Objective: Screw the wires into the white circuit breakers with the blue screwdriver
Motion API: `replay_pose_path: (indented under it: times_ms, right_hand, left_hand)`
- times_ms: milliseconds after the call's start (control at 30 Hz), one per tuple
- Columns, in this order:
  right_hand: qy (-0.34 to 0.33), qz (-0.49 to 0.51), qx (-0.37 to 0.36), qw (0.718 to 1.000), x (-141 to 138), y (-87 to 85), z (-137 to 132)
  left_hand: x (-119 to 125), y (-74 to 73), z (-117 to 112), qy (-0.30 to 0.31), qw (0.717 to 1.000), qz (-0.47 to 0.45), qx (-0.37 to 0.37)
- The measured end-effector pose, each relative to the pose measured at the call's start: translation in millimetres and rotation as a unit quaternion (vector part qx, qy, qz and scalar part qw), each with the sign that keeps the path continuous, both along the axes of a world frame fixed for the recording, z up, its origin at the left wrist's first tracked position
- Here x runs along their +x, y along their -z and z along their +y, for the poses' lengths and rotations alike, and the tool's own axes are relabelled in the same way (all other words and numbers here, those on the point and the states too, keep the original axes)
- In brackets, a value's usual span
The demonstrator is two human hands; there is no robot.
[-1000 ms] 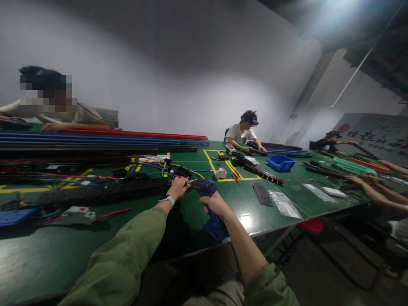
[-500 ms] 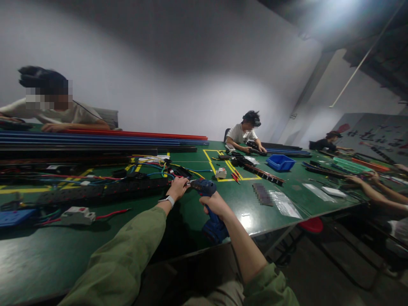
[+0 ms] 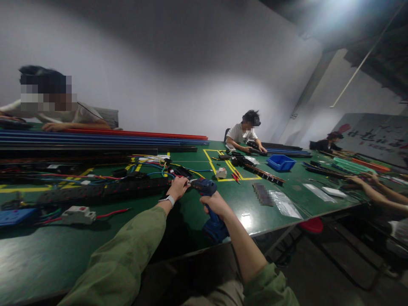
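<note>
My right hand (image 3: 216, 204) is wrapped round the grip of a blue cordless drill (image 3: 205, 186), its battery base low by the table's front edge. The drill's nose points left at my left hand (image 3: 179, 187), whose fingers are closed just in front of it. What those fingers pinch is hidden. A long black socket strip (image 3: 137, 189) ends right beside my left hand. Behind that hand lie coloured wires (image 3: 153, 161) and a black part (image 3: 182, 171). A white circuit breaker (image 3: 221, 173) stands beyond the drill.
Another breaker (image 3: 78, 215) with red leads and a blue socket piece (image 3: 15, 216) lie at left. Long blue and red profiles (image 3: 127, 138) run along the back. A blue bin (image 3: 280, 162) and plastic bags (image 3: 287, 205) are at right. Co-workers sit around the green table (image 3: 127, 242).
Both my hands and the drill stay almost where they were. The co-worker at the left has shifted the head slightly.
</note>
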State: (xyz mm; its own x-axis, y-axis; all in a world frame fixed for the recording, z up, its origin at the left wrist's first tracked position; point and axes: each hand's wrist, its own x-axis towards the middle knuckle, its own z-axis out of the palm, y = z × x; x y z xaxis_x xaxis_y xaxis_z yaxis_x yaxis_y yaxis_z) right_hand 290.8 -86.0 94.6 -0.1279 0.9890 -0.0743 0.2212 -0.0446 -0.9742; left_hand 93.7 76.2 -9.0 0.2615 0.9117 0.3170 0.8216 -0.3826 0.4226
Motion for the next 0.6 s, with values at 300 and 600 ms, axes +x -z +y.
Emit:
replay_pose_path:
  times_ms: [300,600]
  right_hand:
    - [-0.005,-0.006,0.0,1.0,0.9,0.4,1.5]
    - [-0.004,-0.004,0.003,1.0,0.9,2.4,2.8]
  left_hand:
    - [-0.1,-1.8,-2.2,0.002,1.0,-0.008,-0.004]
    - [-0.1,1.0,0.3,0.001,1.0,-0.026,-0.015]
